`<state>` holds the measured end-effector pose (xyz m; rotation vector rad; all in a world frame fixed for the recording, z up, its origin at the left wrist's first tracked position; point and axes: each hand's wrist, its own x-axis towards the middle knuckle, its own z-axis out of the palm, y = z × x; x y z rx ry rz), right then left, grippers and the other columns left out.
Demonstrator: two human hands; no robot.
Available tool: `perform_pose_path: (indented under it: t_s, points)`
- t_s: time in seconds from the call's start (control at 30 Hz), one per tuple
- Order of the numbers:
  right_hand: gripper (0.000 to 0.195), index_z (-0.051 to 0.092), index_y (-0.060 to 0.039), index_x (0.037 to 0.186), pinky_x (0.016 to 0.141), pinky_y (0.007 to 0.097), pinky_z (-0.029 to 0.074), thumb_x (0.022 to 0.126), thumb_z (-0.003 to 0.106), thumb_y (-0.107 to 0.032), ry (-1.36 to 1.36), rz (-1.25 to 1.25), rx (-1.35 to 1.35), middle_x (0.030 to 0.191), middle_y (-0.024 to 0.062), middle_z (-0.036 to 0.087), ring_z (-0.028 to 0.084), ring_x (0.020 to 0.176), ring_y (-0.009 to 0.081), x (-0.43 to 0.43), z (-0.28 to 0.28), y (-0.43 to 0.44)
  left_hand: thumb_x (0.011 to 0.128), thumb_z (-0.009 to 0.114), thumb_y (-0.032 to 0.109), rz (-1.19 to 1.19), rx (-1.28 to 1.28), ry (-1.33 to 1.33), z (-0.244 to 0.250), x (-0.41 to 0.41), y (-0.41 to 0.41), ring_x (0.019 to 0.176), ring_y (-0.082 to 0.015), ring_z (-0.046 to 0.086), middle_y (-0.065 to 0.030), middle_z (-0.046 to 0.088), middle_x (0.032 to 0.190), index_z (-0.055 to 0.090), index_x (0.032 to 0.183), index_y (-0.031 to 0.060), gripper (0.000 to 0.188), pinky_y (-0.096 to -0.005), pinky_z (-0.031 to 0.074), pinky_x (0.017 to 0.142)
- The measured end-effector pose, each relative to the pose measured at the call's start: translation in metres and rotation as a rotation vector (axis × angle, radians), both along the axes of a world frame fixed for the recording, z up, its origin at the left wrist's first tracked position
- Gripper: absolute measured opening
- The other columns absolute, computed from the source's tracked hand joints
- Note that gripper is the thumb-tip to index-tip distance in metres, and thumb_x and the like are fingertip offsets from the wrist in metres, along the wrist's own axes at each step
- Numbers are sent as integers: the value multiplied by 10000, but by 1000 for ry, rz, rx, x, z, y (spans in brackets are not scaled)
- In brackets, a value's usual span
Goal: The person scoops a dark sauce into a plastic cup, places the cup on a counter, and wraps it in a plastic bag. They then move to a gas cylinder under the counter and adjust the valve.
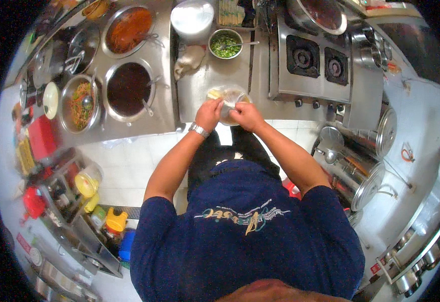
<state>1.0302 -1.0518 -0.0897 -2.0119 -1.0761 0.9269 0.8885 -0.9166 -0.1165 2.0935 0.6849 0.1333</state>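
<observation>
A clear plastic bag (228,109) with pale yellowish contents rests at the front edge of the steel counter, between my hands. My left hand (209,114), below which sits a metal watch, pinches the bag's left side with the fingertips. On the other side my right hand (247,116) is closed on the bag's plastic. Behind the bag stands a steel bowl of chopped green onion (225,44) with a spoon in it. A crumpled beige cloth (189,60) lies to its left, below a white round container (192,17).
On the left are pots of dark liquid (129,90), red-orange food (127,30) and mixed vegetables (81,105). A gas stove (314,85) stands to the right, with a large pot (323,15) at its back. Lidded steel pots (365,188) line the right side.
</observation>
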Motion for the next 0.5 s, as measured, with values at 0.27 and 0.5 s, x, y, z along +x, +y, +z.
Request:
perform_pose_path:
  t_s: [0.27, 0.5]
  points:
    - [217, 607, -7, 694, 698, 482, 484, 768, 646, -207, -197, 181, 172, 755, 187, 622, 606, 755, 389, -9, -6, 24, 875, 581, 20, -85, -333, 58, 16, -11, 3, 962, -369, 657, -184, 695, 1016, 429, 1456, 155, 616, -412, 511, 868]
    - [164, 640, 5, 875, 817, 456, 478, 823, 605, -146, -158, 23, 229, 965, 194, 609, 578, 935, 371, -27, -4, 23, 839, 631, 74, -200, -67, 77, 0, 12, 15, 972, -392, 635, -192, 667, 1044, 651, 1189, 109, 352, -425, 514, 834]
